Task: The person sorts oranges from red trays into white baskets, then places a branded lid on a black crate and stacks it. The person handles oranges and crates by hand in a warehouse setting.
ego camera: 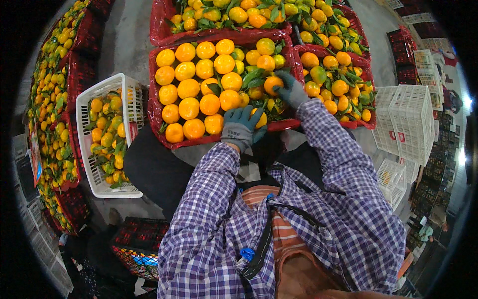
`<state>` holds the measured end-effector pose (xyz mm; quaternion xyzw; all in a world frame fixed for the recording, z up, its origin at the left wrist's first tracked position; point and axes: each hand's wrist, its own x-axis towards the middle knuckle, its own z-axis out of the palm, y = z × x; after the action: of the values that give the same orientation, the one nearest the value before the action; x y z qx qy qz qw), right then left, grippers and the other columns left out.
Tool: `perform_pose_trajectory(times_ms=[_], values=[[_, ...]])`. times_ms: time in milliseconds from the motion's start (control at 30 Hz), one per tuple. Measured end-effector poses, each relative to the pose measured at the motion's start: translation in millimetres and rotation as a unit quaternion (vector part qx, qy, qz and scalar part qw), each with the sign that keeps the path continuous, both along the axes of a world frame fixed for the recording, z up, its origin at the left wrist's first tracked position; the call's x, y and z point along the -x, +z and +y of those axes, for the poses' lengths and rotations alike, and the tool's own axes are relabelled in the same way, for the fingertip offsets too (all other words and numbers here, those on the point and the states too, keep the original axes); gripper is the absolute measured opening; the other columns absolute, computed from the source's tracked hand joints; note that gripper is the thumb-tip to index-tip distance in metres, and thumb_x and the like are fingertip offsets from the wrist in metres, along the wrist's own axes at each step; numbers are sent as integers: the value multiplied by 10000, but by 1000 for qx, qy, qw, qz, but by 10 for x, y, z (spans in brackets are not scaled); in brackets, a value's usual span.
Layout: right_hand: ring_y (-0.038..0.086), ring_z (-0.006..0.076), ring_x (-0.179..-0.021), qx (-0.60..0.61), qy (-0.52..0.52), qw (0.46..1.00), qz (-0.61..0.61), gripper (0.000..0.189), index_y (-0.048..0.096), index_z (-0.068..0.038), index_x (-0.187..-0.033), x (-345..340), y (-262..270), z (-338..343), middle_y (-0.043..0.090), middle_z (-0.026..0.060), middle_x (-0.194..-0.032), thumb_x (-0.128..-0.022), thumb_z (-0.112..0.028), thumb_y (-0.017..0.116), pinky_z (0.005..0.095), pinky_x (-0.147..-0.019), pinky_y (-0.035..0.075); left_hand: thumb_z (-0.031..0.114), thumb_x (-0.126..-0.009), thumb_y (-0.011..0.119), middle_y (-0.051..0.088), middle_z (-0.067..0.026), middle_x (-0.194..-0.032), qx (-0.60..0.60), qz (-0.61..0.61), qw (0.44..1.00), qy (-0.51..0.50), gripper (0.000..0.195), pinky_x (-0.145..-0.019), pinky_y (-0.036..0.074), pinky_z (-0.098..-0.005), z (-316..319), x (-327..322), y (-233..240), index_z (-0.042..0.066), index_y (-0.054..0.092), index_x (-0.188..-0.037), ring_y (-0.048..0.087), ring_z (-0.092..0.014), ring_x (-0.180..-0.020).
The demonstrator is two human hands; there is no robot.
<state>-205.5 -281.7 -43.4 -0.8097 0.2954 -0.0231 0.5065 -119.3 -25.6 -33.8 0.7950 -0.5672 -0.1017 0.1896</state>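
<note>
A crate lined with red plastic film (224,39) stands before me, holding mandarins. On its left side, bright orange mandarins (188,88) sit in neat rows. Greener mandarins with leaves (266,46) lie loosely on the right. My right hand (292,91), in a grey and teal work glove, has its fingers around an orange mandarin (273,85) at the crate's right side. My left hand (239,127), gloved alike, reaches over the near rim. Its fingers lie against a mandarin (260,118) and partly cover it; whether they grip it, I cannot tell.
More film-lined crates of leafy mandarins adjoin behind (239,15) and to the right (330,84). A white plastic basket of mandarins (106,138) stands at my left. Stacked white crates (407,119) are on the right. Rows of filled crates (56,101) line the far left.
</note>
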Motion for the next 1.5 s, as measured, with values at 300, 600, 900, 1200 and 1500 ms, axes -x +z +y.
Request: perform_pose_trajectory(times_ms=[300, 600, 900, 1200, 1500], values=[[621, 392, -1245, 78, 95, 980, 157, 629, 467, -22, -1476, 30, -82, 134, 637, 263, -1326, -966, -322, 681, 443, -1041, 491, 528, -880, 691, 575, -94, -1356, 11, 4, 1000, 1, 605, -1039, 378, -515, 3, -2, -6, 241, 570, -1398, 561, -310, -1209], [601, 469, -1211, 195, 11, 955, 225, 569, 490, -84, -1474, 46, -6, 293, 609, 315, -1314, -988, -340, 636, 510, -1001, 495, 519, -893, 681, 575, -96, -1371, 12, 14, 1000, 6, 589, -1068, 361, -502, 17, -3, 35, 228, 580, -1395, 553, -299, -1234], [589, 447, -1236, 233, 100, 939, 230, 608, 507, -143, -1487, -66, 38, 182, 571, 307, -1372, -948, -359, 688, 509, -1013, 498, 495, -856, 730, 585, -87, -1315, 38, 14, 999, 12, 582, -1038, 374, -513, 5, -3, 2, 248, 587, -1364, 566, -302, -1192], [631, 435, -1195, 178, 126, 924, 315, 658, 458, -58, -1491, -288, 462, 177, 646, 283, -1294, -944, -335, 697, 487, -1009, 499, 545, -861, 699, 586, -89, -1339, 28, 0, 1000, 6, 615, -1040, 377, -505, 18, -3, -9, 243, 596, -1387, 568, -309, -1197], [613, 428, -1214, 297, 42, 930, 212, 884, 434, -1, -1499, -911, 436, -232, 604, 300, -1353, -902, -599, 694, 490, -963, 521, 573, -873, 673, 592, -98, -1346, 14, 11, 1000, 8, 605, -1039, 373, -515, 9, -2, 0, 230, 622, -1369, 573, -303, -1196]])
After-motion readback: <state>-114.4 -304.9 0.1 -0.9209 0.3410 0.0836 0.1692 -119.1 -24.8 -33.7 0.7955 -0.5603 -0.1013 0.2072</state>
